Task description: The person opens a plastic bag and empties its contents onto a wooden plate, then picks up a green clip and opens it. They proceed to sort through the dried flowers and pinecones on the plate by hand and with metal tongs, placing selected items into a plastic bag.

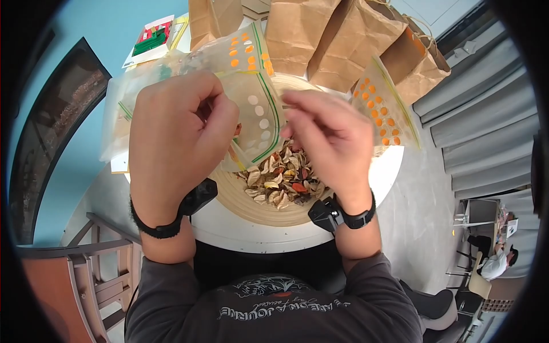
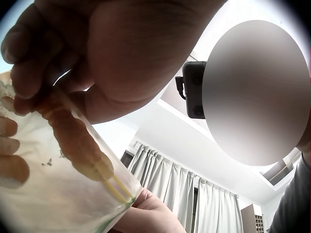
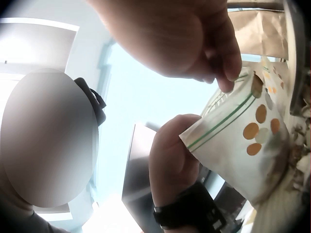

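A clear zip bag (image 1: 251,106) with a green seal and rows of pale and orange dots hangs between the hands, over a heap of dried petals (image 1: 280,177). Curled fingers of my left hand (image 1: 180,131) grip its left side; the palm faces down. At the seal on the opposite side, the thumb and forefinger of my right hand (image 1: 331,131) pinch the bag's edge, slightly blurred. The right wrist view has these fingertips (image 3: 227,85) right at the green-striped mouth (image 3: 221,124). The petals lie on a round woven tray (image 1: 234,203).
Brown paper bags (image 1: 291,34) stand along the back of the white round table (image 1: 251,244). Another dotted zip bag (image 1: 377,108) is at the right, and more clear bags (image 1: 117,131) are at the left. Behind them sits a white box (image 1: 154,40) with red and green contents.
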Demonstrator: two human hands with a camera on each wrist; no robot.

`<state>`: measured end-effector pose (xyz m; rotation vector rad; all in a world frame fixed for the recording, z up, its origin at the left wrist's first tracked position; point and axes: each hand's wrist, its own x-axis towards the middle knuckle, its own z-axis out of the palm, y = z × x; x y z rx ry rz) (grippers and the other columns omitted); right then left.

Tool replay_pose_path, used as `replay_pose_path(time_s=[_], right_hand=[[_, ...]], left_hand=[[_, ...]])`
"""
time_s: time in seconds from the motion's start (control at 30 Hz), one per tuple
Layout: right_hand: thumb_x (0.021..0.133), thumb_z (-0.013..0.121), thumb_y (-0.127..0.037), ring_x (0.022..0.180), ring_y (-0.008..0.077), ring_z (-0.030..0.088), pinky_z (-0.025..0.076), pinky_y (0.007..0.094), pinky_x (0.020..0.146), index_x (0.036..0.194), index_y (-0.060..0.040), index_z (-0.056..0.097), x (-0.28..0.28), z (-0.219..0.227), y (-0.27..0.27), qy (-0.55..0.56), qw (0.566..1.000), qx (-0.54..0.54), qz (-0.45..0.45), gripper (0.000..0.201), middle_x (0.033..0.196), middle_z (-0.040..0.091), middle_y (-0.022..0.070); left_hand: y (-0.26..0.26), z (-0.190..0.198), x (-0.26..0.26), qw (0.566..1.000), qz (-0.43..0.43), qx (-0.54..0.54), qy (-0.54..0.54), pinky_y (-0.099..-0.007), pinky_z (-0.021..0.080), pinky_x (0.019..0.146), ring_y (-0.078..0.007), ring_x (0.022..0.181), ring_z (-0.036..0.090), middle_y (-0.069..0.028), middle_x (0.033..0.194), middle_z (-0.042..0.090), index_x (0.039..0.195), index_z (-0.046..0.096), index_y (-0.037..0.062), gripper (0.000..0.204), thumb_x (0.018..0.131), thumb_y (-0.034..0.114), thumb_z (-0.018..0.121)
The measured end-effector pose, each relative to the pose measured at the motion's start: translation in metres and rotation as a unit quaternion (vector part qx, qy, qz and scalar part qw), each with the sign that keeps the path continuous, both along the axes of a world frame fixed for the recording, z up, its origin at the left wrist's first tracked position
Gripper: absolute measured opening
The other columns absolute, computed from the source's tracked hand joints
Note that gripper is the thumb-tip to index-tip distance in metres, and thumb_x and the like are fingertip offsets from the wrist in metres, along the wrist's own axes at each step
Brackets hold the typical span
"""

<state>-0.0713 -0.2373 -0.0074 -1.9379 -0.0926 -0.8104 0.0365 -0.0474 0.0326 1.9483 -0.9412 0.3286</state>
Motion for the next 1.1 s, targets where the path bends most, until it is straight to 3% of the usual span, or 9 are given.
replay_pose_path(time_s=[0.23, 0.33, 0.5, 0.57, 0.6, 0.63, 0.73, 0.83, 1.1], right_hand=[[0.101, 0.064, 0.008, 0.081, 0.0148, 0.076, 0.059, 0.0238, 0.059, 0.123, 0.0039, 0.061, -0.002, 0.010, -0.005, -0.219, 0.961, 0.157, -0.061, 0.022, 0.109, 0.077, 0.0139], [0.098, 0.068, 0.005, 0.072, 0.0105, 0.074, 0.056, 0.0226, 0.059, 0.128, 0.0035, 0.065, -0.008, 0.008, -0.005, 0.036, 0.998, 0.039, 0.021, 0.030, 0.110, 0.077, 0.0134], [0.100, 0.067, 0.001, 0.069, 0.0095, 0.070, 0.055, 0.0226, 0.059, 0.124, 0.0028, 0.070, -0.011, 0.011, -0.016, 0.125, 0.991, -0.008, -0.054, 0.024, 0.098, 0.079, 0.0075], [0.097, 0.070, 0.001, 0.068, 0.0072, 0.068, 0.054, 0.0254, 0.059, 0.112, 0.0022, 0.075, -0.015, 0.015, -0.027, 0.259, 0.955, -0.126, -0.066, 0.015, 0.087, 0.077, 0.0067], [0.091, 0.074, -0.001, 0.073, 0.0184, 0.073, 0.057, 0.0343, 0.066, 0.107, 0.0023, 0.076, -0.015, 0.011, -0.031, 0.263, 0.948, -0.175, -0.032, 0.016, 0.087, 0.077, 0.0118], [0.091, 0.074, -0.001, 0.073, 0.0184, 0.073, 0.057, 0.0343, 0.066, 0.107, 0.0023, 0.076, -0.012, 0.005, -0.033, 0.263, 0.948, -0.174, -0.034, 0.016, 0.087, 0.077, 0.0118], [0.080, 0.077, -0.009, 0.101, 0.0444, 0.067, 0.054, 0.0489, 0.091, 0.113, -0.0002, 0.076, -0.004, -0.008, -0.027, 0.325, 0.892, -0.312, 0.020, 0.033, 0.098, 0.074, 0.0204], [0.081, 0.078, -0.009, 0.104, 0.0421, 0.067, 0.054, 0.0488, 0.092, 0.114, -0.0013, 0.076, -0.007, -0.011, -0.022, 0.346, 0.875, -0.338, 0.017, 0.034, 0.102, 0.072, 0.0201], [0.081, 0.077, -0.007, 0.105, 0.0419, 0.066, 0.054, 0.0488, 0.091, 0.106, -0.0023, 0.074, -0.007, -0.015, -0.020, 0.351, 0.880, -0.320, 0.030, 0.025, 0.101, 0.070, 0.0192]], left_hand=[[0.000, 0.001, 0.000, 1.000, 0.007, 0.007, 0.001, -0.0336, 0.050, 0.054, -0.0225, 0.053, 0.068, -0.0112, 0.061, 0.068, 0.074, 0.063, -0.0023, 0.016, 0.088, 0.005, 0.065], [-0.001, 0.000, 0.000, 1.000, 0.003, 0.004, 0.011, -0.0336, 0.050, 0.054, -0.0223, 0.054, 0.068, -0.0109, 0.061, 0.068, 0.074, 0.063, -0.0027, 0.015, 0.087, 0.005, 0.066], [0.000, -0.001, 0.001, 1.000, 0.018, -0.005, 0.020, -0.0332, 0.048, 0.053, -0.0212, 0.052, 0.065, -0.0115, 0.060, 0.066, 0.075, 0.064, -0.0036, 0.015, 0.087, 0.005, 0.066], [0.001, -0.002, 0.003, 1.000, 0.027, -0.002, 0.002, -0.0331, 0.047, 0.053, -0.0205, 0.051, 0.063, -0.0118, 0.060, 0.065, 0.076, 0.064, -0.0038, 0.015, 0.087, 0.005, 0.066], [0.002, -0.004, 0.004, 1.000, 0.025, 0.000, 0.006, -0.0283, 0.043, 0.053, -0.0114, 0.055, 0.057, -0.0051, 0.062, 0.060, 0.079, 0.064, -0.0042, 0.012, 0.089, 0.003, 0.065], [0.002, -0.004, 0.004, 1.000, 0.022, 0.003, 0.011, -0.0236, 0.038, 0.054, -0.0022, 0.059, 0.051, 0.0015, 0.063, 0.056, 0.083, 0.064, -0.0045, 0.010, 0.091, 0.001, 0.063], [0.002, -0.004, 0.004, 0.999, 0.030, 0.000, 0.016, -0.0235, 0.039, 0.055, -0.0023, 0.059, 0.051, 0.0013, 0.064, 0.056, 0.084, 0.064, -0.0046, 0.010, 0.092, 0.002, 0.063], [0.002, 0.000, 0.003, 0.999, 0.039, -0.013, 0.016, -0.0312, 0.047, 0.053, -0.0169, 0.051, 0.063, -0.0111, 0.060, 0.066, 0.077, 0.065, -0.0039, 0.015, 0.088, 0.006, 0.065], [0.001, 0.001, 0.001, 0.999, 0.035, -0.011, 0.024, -0.0295, 0.047, 0.053, -0.0139, 0.053, 0.064, -0.0100, 0.060, 0.066, 0.077, 0.065, -0.0041, 0.015, 0.090, 0.005, 0.064]])
